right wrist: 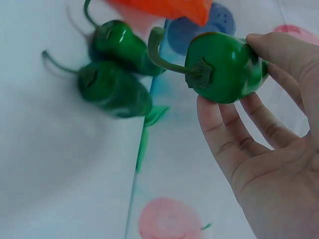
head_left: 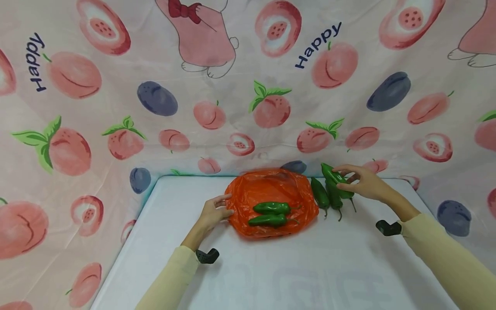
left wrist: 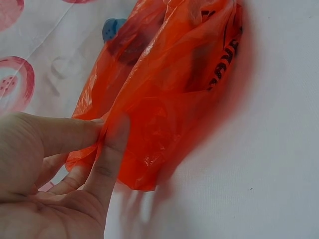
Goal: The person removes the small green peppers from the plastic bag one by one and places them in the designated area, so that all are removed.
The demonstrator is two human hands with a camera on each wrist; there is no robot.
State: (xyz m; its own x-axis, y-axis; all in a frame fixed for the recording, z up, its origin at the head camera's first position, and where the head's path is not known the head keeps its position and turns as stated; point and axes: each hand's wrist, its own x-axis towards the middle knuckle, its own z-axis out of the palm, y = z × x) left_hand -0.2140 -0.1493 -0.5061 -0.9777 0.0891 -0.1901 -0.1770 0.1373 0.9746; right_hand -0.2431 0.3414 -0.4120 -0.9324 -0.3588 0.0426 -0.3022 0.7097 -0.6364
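Observation:
My left hand [head_left: 212, 212] pinches the left edge of an orange plastic bag [left wrist: 154, 119] between thumb and fingers. Two green peppers [head_left: 271, 208] lie side by side on the bag [head_left: 240, 189] in the head view. At the right, my right hand [head_left: 364, 182] holds one green pepper [right wrist: 224, 67] between thumb and fingertips, its curved stem toward the right wrist camera. Below that pepper, two more green peppers [right wrist: 112, 89] rest on the white table, just right of the bag, their stems toward the near side.
The white table [head_left: 310, 267] ends at the back against a hanging cloth [head_left: 228, 90] printed with peaches, plums and the word Happy. A dark wrist device sits on each forearm. Black print shows on the bag's side.

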